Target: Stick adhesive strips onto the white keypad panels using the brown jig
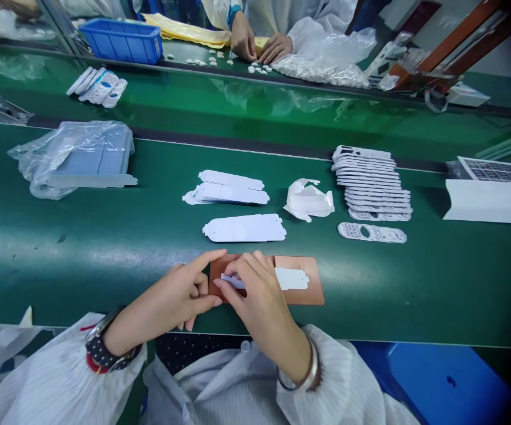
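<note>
A brown rectangular plate (315, 283) lies on the green table near its front edge, with a white cutout strip (293, 278) on it. My left hand (187, 292) rests at the plate's left end, thumb and index finger spread along its corners. Over the plate's left half, my right hand (255, 280) pinches at the left end of the white strip, its fingers covering the strip's middle. Just behind the plate lie a flat white sheet piece (244, 228) and a loose pile of similar pieces (233, 189).
Crumpled white paper (309, 199), a stack of white panels (370, 183) and a single panel (372, 232) lie back right. A plastic-wrapped bundle (91, 153) is back left. Across the green divider, another person's hands handle small white parts near a blue bin (123, 41).
</note>
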Available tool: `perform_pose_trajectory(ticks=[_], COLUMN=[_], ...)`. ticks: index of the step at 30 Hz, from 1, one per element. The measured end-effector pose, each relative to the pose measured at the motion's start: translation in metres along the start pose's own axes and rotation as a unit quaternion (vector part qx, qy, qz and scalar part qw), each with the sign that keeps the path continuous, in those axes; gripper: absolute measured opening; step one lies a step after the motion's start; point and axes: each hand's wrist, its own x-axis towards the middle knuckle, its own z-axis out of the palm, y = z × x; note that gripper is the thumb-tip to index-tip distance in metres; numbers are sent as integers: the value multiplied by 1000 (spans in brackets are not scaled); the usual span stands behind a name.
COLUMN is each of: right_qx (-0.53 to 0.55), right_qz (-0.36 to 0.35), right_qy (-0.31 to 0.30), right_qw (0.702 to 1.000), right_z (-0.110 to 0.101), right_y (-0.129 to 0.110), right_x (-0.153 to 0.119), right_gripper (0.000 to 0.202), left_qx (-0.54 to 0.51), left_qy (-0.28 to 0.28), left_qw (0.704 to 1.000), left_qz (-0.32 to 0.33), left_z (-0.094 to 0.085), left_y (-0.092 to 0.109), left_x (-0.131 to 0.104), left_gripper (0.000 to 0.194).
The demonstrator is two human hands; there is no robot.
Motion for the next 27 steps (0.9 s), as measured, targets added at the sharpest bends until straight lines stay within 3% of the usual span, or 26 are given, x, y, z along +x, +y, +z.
perform_pose_trajectory(ticks=[7,12,20,27], right_qx=[-25,-23,105,11], right_qz=[-42,-69,-14,25], right_qy=[82,98,82,82], right_qw=[995,993,991,996], right_z=[5,6,0,10], right_y=[-4,-5,0,-7], right_x=[-5,-7,-12,-10], right_gripper=[13,17,14,14], left_qx=[-9,-10,-12,5], left_qy=[-9,-12,-10,-14], left_qw=[1000,1000,1000,1000], left_qz=[2,1,-2,16], left_z=[-2,-2,-2,-2], left_y=[1,0,0,-3], left_x=[0,2,0,1], left_gripper=[61,62,61,63])
